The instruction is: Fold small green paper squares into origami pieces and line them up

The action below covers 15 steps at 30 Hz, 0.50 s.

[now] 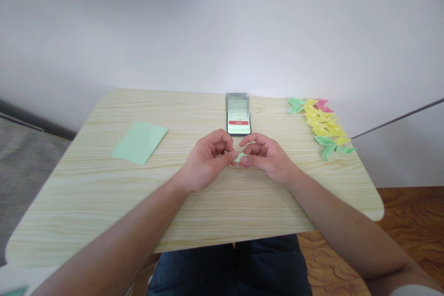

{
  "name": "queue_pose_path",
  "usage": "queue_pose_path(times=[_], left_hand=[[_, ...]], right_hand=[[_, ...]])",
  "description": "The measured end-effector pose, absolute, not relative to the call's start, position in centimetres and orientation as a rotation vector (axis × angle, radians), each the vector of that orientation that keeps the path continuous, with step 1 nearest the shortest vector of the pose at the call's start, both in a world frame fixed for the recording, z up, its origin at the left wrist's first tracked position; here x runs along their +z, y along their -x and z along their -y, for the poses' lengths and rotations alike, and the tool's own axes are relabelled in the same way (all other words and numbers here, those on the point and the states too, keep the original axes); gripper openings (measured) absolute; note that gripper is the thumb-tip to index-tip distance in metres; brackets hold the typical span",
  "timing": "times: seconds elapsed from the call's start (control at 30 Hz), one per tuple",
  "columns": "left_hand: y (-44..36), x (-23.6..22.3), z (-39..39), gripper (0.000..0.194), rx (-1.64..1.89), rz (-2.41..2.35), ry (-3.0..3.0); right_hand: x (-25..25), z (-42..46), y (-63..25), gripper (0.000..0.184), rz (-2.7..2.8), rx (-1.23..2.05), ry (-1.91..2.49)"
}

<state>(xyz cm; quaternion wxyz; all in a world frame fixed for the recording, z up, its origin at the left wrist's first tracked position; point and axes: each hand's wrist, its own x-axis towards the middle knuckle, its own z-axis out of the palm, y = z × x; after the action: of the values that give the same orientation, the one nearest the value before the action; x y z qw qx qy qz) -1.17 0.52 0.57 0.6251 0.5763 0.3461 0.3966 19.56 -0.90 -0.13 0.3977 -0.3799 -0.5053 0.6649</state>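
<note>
Between my two hands is a small folded piece of green paper [238,157], held just above the table in front of the phone. My left hand [211,157] pinches its left end between thumb and fingers. At the other end, my right hand [264,156] grips it with the thumb on the near side and the fingers curled behind. Most of the paper is covered by my fingertips, so its exact folded shape is hidden.
A smartphone [238,125] with a lit screen lies beyond my hands. Green square paper [139,142] rests on the left of the wooden table [86,194]. Folded green, yellow and pink paper pieces [324,125] lie along the right edge. A white wall [208,32] stands behind.
</note>
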Motion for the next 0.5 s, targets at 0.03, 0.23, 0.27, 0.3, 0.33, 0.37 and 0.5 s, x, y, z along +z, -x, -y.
queue_pose_path(times=[0.03,0.23,0.27,0.3,0.33,0.37,0.5], left_hand=[[1.12,0.63,-0.49,0.025,0.896,-0.78,-1.3],[0.92,0.72,-0.48,0.024,0.838,-0.733,-1.233],[0.9,0.71,-0.48,0.024,0.842,-0.727,-1.242],[0.89,0.71,-0.49,0.024,0.847,-0.721,-1.252],[0.89,0.7,-0.5,0.023,0.854,-0.717,-1.261],[0.9,0.68,-0.51,0.023,0.865,-0.715,-1.27],[1.01,0.6,-0.58,0.023,0.934,-0.752,-1.307]], right_hand=[[-0.14,0.87,-19.57,0.037,1.274,1.695,0.957],[-0.25,0.71,-19.82,0.035,1.239,1.778,0.917],[-0.28,0.7,-19.86,0.036,1.237,1.785,0.909],[-0.29,0.68,-19.9,0.036,1.237,1.791,0.904],[-0.29,0.65,-19.95,0.036,1.235,1.798,0.903],[-0.27,0.62,-20.01,0.036,1.231,1.807,0.907],[-0.07,0.41,-20.35,0.04,1.234,1.788,0.954]])
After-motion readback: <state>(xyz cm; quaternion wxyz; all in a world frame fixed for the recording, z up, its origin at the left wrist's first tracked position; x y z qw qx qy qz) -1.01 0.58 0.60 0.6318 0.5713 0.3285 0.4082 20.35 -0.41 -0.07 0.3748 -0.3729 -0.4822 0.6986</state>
